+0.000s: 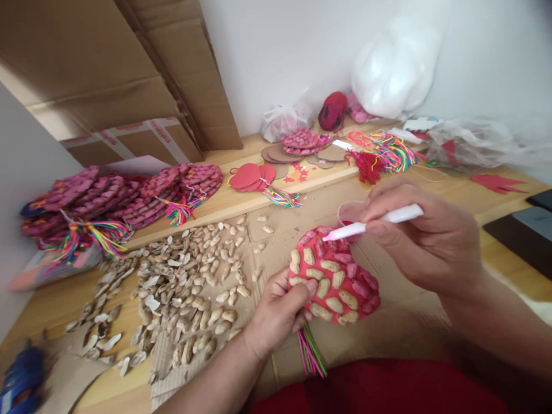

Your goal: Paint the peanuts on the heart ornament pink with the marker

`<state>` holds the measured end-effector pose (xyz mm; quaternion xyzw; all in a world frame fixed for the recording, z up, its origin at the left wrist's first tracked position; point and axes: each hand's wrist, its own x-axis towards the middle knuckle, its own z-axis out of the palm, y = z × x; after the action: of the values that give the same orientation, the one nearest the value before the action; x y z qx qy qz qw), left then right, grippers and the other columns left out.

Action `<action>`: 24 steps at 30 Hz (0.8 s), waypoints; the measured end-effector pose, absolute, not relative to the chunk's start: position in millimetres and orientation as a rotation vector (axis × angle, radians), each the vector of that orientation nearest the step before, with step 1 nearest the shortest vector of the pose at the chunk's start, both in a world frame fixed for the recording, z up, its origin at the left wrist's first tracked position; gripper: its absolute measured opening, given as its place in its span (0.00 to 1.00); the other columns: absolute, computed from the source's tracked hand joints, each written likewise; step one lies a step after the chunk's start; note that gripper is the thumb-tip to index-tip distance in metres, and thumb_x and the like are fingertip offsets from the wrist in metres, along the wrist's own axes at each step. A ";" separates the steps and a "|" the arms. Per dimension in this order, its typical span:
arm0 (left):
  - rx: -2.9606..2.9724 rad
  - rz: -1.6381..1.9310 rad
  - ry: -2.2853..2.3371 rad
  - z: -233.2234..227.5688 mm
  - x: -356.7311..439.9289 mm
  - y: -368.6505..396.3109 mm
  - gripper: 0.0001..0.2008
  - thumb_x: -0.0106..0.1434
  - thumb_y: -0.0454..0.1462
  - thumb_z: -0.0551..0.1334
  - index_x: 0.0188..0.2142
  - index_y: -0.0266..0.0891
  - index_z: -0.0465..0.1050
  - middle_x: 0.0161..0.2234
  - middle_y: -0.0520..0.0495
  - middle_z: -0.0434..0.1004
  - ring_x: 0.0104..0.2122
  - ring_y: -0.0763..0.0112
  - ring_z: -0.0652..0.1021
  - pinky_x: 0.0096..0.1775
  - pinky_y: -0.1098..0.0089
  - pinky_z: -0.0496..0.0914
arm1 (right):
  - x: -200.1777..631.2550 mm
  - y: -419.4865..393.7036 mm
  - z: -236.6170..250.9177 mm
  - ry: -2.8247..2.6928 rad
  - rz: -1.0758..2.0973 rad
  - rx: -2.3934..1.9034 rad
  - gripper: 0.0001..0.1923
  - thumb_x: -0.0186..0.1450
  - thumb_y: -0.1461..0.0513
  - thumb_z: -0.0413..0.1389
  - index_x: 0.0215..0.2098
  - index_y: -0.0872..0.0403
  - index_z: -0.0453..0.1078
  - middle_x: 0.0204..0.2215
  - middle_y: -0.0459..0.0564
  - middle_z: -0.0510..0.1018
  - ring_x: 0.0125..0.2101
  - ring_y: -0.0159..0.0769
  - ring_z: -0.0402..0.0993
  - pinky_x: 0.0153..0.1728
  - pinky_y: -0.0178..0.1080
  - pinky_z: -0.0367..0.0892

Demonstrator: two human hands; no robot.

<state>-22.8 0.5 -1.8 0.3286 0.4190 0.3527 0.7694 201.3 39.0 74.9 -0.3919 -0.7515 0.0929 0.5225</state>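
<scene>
Peanut disc point(334, 282) partly behind left hand point(276, 313), brush point(373, 222) in right hand point(426, 241)

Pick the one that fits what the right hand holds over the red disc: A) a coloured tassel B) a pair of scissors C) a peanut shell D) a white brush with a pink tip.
D: the right hand grips a white brush whose pink tip touches the red disc.

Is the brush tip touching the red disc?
Touching. Head view: the brush in the right hand meets the red disc, held by the left hand.
</scene>
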 end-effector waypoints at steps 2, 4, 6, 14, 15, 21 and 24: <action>0.751 0.759 0.913 -2.7 -23.6 1.1 0.21 0.56 0.52 0.73 0.32 0.38 0.71 0.17 0.57 0.70 0.12 0.82 0.63 0.13 0.81 0.53 | 201.1 38.2 75.5 -1.828 0.233 -0.942 0.03 0.65 0.64 0.61 0.36 0.49 0.73 0.30 0.46 0.79 0.37 0.40 0.73 0.40 0.47 0.68; 0.773 0.759 0.910 -3.6 -24.0 1.8 0.22 0.56 0.53 0.72 0.32 0.38 0.71 0.17 0.57 0.70 0.12 0.81 0.63 0.12 0.81 0.54 | 200.9 37.2 75.7 -1.855 0.240 -0.949 0.03 0.65 0.64 0.62 0.35 0.49 0.73 0.29 0.46 0.78 0.38 0.40 0.73 0.40 0.47 0.68; 0.777 0.757 0.906 -4.5 -23.7 2.0 0.21 0.57 0.53 0.72 0.33 0.38 0.71 0.17 0.57 0.70 0.11 0.81 0.61 0.11 0.81 0.53 | 200.7 36.5 75.8 -1.874 0.242 -0.946 0.03 0.65 0.64 0.62 0.35 0.49 0.74 0.29 0.46 0.78 0.38 0.41 0.73 0.40 0.47 0.69; 0.806 0.824 0.832 -8.8 -20.0 1.2 0.19 0.59 0.50 0.73 0.36 0.37 0.76 0.25 0.55 0.71 0.22 0.81 0.67 0.25 0.80 0.64 | 199.2 37.1 75.9 -1.822 0.233 -0.945 0.03 0.65 0.64 0.61 0.36 0.49 0.73 0.30 0.47 0.78 0.38 0.40 0.73 0.40 0.47 0.68; 0.807 0.825 0.837 -9.4 -20.0 1.4 0.19 0.59 0.50 0.73 0.36 0.37 0.76 0.25 0.55 0.71 0.22 0.81 0.67 0.24 0.80 0.63 | 199.1 37.2 76.0 -1.808 0.213 -0.950 0.03 0.65 0.64 0.61 0.36 0.49 0.73 0.30 0.47 0.78 0.38 0.40 0.73 0.40 0.47 0.67; 0.820 0.829 0.849 -9.6 -20.0 1.3 0.21 0.57 0.52 0.74 0.32 0.37 0.73 0.22 0.56 0.70 0.20 0.81 0.66 0.24 0.79 0.61 | 200.3 36.3 76.8 -1.809 0.229 -0.941 0.03 0.65 0.64 0.61 0.36 0.49 0.73 0.30 0.47 0.79 0.39 0.40 0.74 0.40 0.48 0.68; 0.821 0.836 0.852 -9.7 -19.6 1.2 0.22 0.57 0.53 0.73 0.32 0.37 0.73 0.22 0.56 0.69 0.20 0.81 0.65 0.23 0.79 0.60 | 200.6 35.3 76.7 -1.849 0.214 -0.946 0.03 0.64 0.64 0.62 0.36 0.49 0.73 0.31 0.47 0.80 0.39 0.40 0.74 0.41 0.48 0.69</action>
<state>-19.6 1.2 -9.7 0.3753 0.3896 0.3825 0.7490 200.6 35.3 76.7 -0.3918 -0.7654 0.0887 0.5027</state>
